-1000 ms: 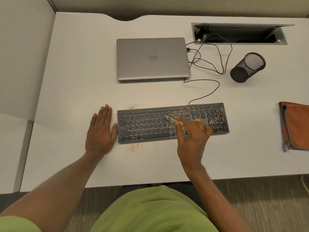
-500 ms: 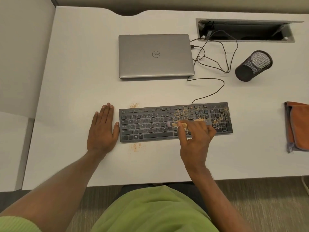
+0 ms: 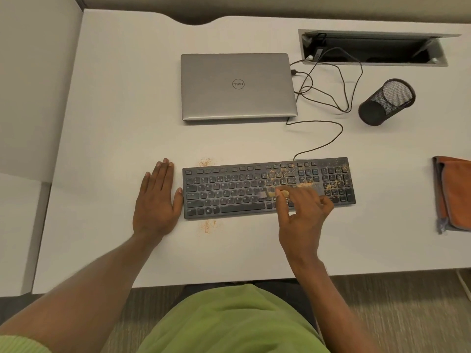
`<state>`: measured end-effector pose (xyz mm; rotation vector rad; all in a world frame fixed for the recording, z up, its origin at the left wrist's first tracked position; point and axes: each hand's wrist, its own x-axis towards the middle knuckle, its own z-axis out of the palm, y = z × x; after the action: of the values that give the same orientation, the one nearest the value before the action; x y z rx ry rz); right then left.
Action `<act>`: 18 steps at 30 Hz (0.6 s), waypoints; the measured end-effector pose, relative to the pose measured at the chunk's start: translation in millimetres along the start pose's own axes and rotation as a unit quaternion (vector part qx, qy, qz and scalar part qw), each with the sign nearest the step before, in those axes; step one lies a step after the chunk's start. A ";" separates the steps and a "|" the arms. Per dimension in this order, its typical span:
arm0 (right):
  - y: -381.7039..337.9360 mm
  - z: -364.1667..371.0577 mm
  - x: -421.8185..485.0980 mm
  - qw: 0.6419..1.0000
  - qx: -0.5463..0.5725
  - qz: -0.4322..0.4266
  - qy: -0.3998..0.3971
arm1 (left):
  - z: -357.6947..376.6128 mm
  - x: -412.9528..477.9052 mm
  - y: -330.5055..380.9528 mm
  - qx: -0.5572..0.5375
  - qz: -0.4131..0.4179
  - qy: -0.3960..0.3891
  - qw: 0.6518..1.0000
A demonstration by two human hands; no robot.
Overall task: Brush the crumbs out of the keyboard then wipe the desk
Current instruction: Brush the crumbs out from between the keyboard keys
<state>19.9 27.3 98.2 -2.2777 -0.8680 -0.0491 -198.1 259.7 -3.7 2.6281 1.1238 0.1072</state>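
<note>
A black keyboard (image 3: 229, 192) lies on the white desk (image 3: 114, 123), with orange crumbs (image 3: 290, 173) scattered over its right half. My right hand (image 3: 303, 215) pinches a small wooden-handled brush (image 3: 271, 192) whose blurred bristles touch the keys near the middle. My left hand (image 3: 156, 202) rests flat on the desk, its thumb against the keyboard's left edge. Small crumb piles lie on the desk above the keyboard's left end (image 3: 205, 162) and below it (image 3: 209, 226). An orange cloth (image 3: 456, 192) lies folded at the right edge.
A closed grey laptop (image 3: 238, 85) sits behind the keyboard, with cables (image 3: 328, 95) running to an open cable hatch (image 3: 372, 48). A black mesh pen cup (image 3: 386, 101) lies tipped at the back right. A partition wall stands on the left.
My right hand has drawn the brush down the keys from the upper rows towards the middle rows. My left hand has stayed flat beside the keyboard.
</note>
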 end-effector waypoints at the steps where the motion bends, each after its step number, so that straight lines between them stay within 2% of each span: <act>1: 3.0 -0.1 1.6 1.000 -0.018 0.008 0.012 | 0.0 -0.1 0.0 0.001 -0.001 0.000 1.000; 4: 6.2 -2.2 9.8 0.997 -0.032 0.035 0.054 | 0.1 -0.4 -0.7 0.003 -0.002 -0.002 1.000; 7: -0.2 0.7 22.6 0.996 0.029 0.052 0.063 | -0.2 -0.1 -0.5 0.003 -0.004 -0.007 1.000; 14: -3.8 13.7 52.2 0.996 0.093 -0.002 -0.009 | -0.5 0.3 -0.5 -0.002 -0.005 -0.008 1.000; 18: 13.0 10.1 62.0 0.998 0.052 0.008 -0.039 | -0.7 0.1 0.5 -0.001 -0.005 -0.006 1.000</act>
<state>73.8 62.1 99.1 -2.2006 -0.8719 0.0897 -197.8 259.6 -2.9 2.6172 1.1315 0.0914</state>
